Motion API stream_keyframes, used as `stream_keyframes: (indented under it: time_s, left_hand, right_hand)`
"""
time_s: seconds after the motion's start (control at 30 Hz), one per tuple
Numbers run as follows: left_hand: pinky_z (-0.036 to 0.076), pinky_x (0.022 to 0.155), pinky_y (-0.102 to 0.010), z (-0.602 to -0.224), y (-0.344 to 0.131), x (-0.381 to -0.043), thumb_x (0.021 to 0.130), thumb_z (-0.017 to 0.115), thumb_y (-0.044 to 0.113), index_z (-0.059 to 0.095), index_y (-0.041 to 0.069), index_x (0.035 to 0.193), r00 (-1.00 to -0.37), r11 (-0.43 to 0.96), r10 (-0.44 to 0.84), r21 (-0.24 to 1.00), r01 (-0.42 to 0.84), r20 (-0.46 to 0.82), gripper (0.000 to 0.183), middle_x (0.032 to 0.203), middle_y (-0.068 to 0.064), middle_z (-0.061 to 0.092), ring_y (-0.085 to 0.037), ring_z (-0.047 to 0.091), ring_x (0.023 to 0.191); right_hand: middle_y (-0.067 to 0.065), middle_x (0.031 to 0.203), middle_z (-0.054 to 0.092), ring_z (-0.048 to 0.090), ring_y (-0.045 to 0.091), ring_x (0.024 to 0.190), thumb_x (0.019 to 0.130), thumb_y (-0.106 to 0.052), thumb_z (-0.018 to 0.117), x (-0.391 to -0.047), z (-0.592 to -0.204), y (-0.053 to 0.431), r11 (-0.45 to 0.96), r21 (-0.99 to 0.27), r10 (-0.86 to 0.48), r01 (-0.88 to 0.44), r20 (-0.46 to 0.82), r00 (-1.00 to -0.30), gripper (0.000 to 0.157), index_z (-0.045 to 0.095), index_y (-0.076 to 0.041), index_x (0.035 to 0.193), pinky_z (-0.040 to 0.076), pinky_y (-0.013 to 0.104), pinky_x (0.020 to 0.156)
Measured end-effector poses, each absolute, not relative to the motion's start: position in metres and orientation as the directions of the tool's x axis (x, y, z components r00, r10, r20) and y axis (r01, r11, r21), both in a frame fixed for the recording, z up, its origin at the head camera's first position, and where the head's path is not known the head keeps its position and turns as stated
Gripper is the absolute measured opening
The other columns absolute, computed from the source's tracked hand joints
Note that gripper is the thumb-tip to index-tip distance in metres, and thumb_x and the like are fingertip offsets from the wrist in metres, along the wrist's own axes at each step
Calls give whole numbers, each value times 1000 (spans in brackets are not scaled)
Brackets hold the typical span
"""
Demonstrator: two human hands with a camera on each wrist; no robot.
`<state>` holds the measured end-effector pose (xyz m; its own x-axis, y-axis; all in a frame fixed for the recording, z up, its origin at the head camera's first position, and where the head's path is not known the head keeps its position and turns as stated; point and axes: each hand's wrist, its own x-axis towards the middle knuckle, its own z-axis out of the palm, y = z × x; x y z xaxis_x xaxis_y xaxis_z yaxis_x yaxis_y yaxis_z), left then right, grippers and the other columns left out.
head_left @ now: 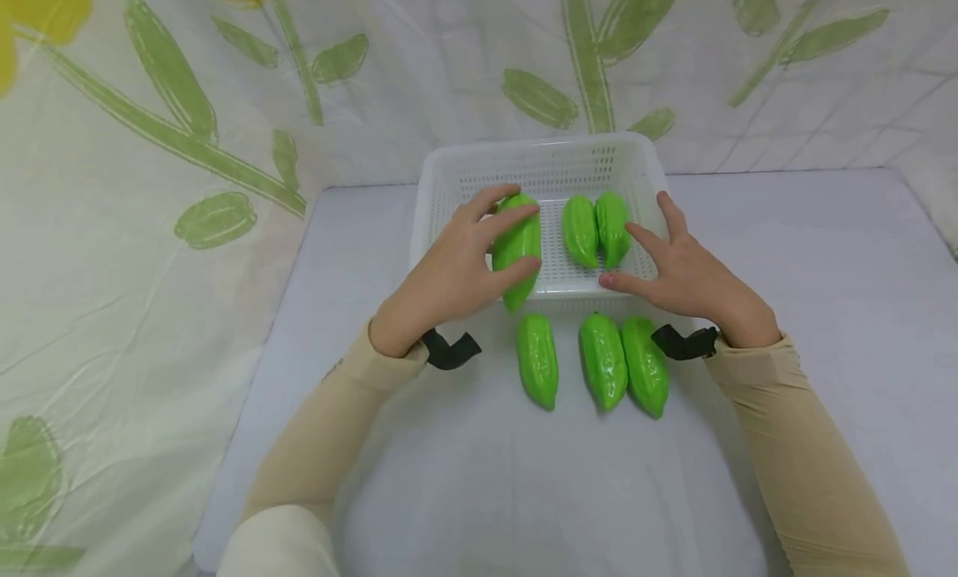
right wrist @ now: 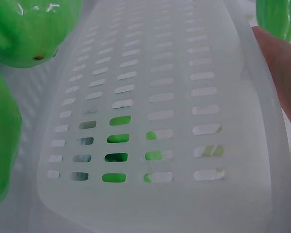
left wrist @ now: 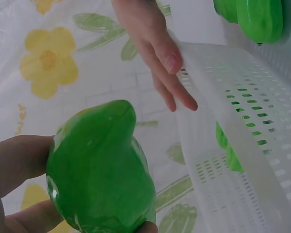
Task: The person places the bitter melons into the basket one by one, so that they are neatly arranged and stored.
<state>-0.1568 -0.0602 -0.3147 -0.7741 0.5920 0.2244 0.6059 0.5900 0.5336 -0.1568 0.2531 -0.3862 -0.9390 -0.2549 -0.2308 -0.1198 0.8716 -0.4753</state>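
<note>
My left hand [head_left: 467, 257] grips a glossy green, pod-shaped fruit [head_left: 520, 253] with a pointed end, over the left front of a white perforated basket [head_left: 539, 149]. In the left wrist view this green fruit [left wrist: 99, 170] appears between thumb and fingers, above the basket's rim. Two similar green fruits [head_left: 580, 232] lie side by side on the basket floor, toward the right. My right hand [head_left: 688, 278] spreads its fingers over the basket's right front corner, thumb at the front rim and fingertips near the rightmost fruit; it holds nothing.
On the pale table [head_left: 509, 477], in front of the basket, lie a single green fruit [head_left: 537, 361] and a pair, a left one [head_left: 603, 361] and a right one [head_left: 645, 365]. Behind the basket hangs a white flower-print cloth [head_left: 449, 61]. Black straps circle both wrists.
</note>
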Motion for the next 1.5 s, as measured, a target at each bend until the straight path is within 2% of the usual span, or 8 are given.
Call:
stream_keyframes:
  time_s: [0.3,0.4,0.5,0.67,0.77,0.93,1.27,1.5]
  left_hand:
    - [53,95,-34,-303,-51,-174,98,72,33,56,9,150,-770,595,613,537,598,178,59,162,-15,39,-28,54,132]
    - [54,94,-34,-302,-48,-182,99,71,32,56,9,151,-782,604,605,552,575,152,58,163,-15,39,-28,52,137]
    - [52,102,-37,-302,-44,-188,99,71,33,56,10,151,-791,622,598,544,563,134,58,162,-15,39,-30,50,140]
    - [40,119,-44,-302,-37,-201,100,69,36,55,12,152,-799,660,592,510,553,100,59,164,-14,38,-33,43,147]
    - [37,122,-46,-303,-32,-209,100,67,39,53,14,153,-808,682,585,498,535,68,60,165,-14,36,-33,39,150]
    - [35,123,-46,-304,-25,-224,101,66,41,50,14,155,-827,720,563,486,495,9,63,166,-14,34,-32,36,152]
    - [40,119,-43,-313,-17,-247,101,65,41,47,16,157,-838,740,543,502,448,-53,64,164,-15,34,-30,40,149]
    - [42,118,-42,-324,-4,-260,102,64,41,45,16,158,-828,769,549,456,449,-111,64,165,-14,34,-30,41,147]
  right_hand:
    - [5,169,-33,27,61,148,91,-78,56,-157,-386,254,871,-478,-255,-117,-234,-938,109,19,-9,167,31,75,113]
    - [6,169,-33,27,61,148,91,-78,56,-157,-387,255,869,-480,-257,-120,-231,-938,109,19,-9,167,31,75,113]
    - [6,169,-33,28,61,147,92,-77,56,-157,-387,255,868,-480,-261,-125,-228,-938,108,20,-9,167,32,75,113]
    - [6,169,-34,29,62,147,92,-78,55,-157,-387,255,871,-476,-261,-126,-230,-937,108,19,-9,167,32,75,113]
    - [6,169,-34,29,62,147,92,-78,55,-157,-386,255,872,-474,-259,-125,-230,-938,109,20,-9,167,32,75,113]
    - [6,169,-33,30,62,146,91,-79,55,-157,-386,254,874,-470,-258,-125,-230,-938,109,20,-8,167,33,75,112]
    - [7,169,-33,31,62,145,91,-79,54,-158,-387,253,872,-471,-263,-130,-228,-938,109,20,-9,167,34,75,112]
    - [8,169,-33,33,63,144,92,-79,54,-157,-385,254,875,-468,-257,-125,-230,-938,108,20,-8,167,35,75,111]
